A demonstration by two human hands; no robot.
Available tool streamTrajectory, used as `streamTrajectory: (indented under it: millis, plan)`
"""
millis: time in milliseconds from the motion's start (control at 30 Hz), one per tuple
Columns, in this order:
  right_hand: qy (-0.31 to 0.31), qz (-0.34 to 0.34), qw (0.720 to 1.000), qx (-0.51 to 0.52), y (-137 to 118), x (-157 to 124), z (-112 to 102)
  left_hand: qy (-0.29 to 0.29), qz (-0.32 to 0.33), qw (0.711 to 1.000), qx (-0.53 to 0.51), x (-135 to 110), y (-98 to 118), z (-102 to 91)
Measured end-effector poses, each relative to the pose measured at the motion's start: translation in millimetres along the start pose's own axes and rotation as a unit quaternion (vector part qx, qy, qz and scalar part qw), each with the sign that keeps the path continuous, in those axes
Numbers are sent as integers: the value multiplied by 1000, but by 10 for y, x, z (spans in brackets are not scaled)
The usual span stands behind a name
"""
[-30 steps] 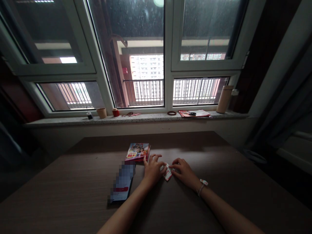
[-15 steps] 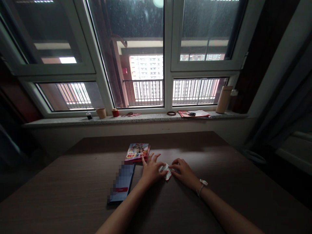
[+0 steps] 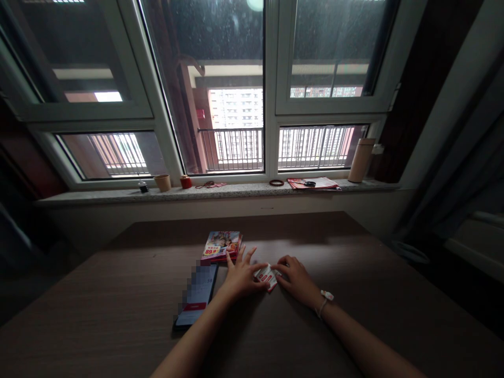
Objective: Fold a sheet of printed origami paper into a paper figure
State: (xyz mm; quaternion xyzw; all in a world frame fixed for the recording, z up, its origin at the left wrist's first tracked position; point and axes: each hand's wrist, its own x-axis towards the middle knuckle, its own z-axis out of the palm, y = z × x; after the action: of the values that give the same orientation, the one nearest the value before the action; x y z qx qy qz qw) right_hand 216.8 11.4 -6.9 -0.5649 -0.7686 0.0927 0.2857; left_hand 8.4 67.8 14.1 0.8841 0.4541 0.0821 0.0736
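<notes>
A small folded red-and-white paper lies on the dark wooden table between my two hands. My left hand pinches the paper's left edge with thumb and forefinger, the other fingers spread out above the table. My right hand, fingers curled, presses down on the paper's right edge. A pale band is on my right wrist. A phone lies face up just left of my left forearm.
A stack of colourful leaflets lies beyond my left hand. On the stone windowsill stand a small cup, a red pot, a bracelet, papers with scissors and a tall beige flask.
The paper has turned flatter between my fingers and sits slightly further left. My left fingers have spread a little wider. My right hand has barely moved.
</notes>
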Motion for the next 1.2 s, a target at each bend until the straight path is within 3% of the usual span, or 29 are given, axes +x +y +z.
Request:
streamTrajectory:
  millis: [333, 667, 967, 1200]
  plan:
    - [-12, -11, 995, -98, -99, 5, 8, -4, -10, 1000, 13, -5, 19, -8]
    - [8, 5, 997, -74, -45, -29, -60, -10, -26, 1000, 15, -22, 27, -19]
    - [19, 9, 993, -113, -53, -67, -151, -17, -28, 999, 12, -48, 51, -47]
    - [66, 6, 994, -91, -100, -56, -81, -20, -25, 999, 15, -50, 37, -29]
